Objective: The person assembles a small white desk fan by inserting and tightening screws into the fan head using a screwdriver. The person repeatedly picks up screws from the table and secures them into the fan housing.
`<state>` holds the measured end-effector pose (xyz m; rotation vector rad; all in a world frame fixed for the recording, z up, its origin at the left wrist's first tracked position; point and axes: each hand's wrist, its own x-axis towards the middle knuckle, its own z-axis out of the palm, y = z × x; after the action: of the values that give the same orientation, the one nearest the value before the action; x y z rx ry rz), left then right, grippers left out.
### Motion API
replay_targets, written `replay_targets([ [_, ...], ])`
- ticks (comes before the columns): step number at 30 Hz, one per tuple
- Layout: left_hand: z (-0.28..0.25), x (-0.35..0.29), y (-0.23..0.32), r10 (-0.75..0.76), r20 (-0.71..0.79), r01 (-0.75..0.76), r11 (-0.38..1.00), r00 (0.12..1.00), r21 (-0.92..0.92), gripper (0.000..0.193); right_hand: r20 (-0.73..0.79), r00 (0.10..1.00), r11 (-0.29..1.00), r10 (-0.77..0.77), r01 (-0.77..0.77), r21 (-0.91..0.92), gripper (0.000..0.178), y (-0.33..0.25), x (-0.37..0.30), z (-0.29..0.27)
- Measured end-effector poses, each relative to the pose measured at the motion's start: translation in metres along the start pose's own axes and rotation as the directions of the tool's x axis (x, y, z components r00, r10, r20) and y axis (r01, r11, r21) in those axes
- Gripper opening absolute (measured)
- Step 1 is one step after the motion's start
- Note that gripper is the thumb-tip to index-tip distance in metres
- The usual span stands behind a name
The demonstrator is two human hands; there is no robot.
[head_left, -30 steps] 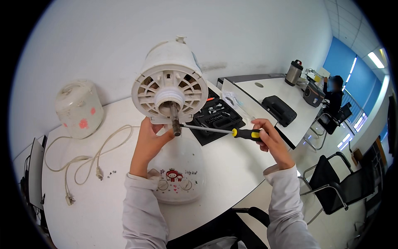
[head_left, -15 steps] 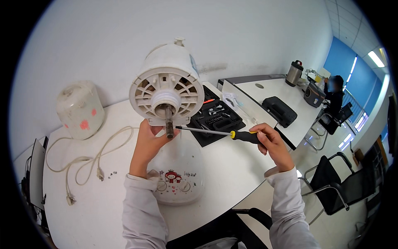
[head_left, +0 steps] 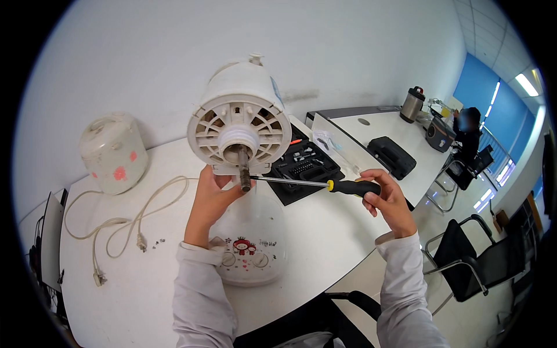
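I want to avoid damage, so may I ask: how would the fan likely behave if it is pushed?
Pushed high, the fan may tip, because its bulky motor housing sits above the base. The slatted front might crack if knocked, as its ribs look thin. The shaft looks metal, so probably stiff.

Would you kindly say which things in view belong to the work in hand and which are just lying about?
In the work:
fan motor housing, left hand at its underside
fan base
screwdriver, in right hand
probably the open tool kit

Apparently lying about:
rice cooker
closed black case
steel vacuum flask
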<state>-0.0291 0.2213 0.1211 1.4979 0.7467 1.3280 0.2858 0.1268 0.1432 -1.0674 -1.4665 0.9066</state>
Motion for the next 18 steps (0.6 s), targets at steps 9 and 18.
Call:
replay_targets([
  [9, 0.001, 0.000, 0.002, -0.033, -0.014, 0.033, 0.999, 0.999, 0.009, 0.056, -0.090, 0.991, 0.986, 0.097, -0.109, -0.129, 0.031, 0.005, 0.005, 0.020],
  [18, 0.000, -0.002, 0.003, -0.024, -0.014, 0.024, 1.000, 1.000, -0.013, 0.059, -0.013, 0.999, 0.999, 0.043, -0.043, 0.028, 0.046, -0.001, -0.003, 0.004],
])
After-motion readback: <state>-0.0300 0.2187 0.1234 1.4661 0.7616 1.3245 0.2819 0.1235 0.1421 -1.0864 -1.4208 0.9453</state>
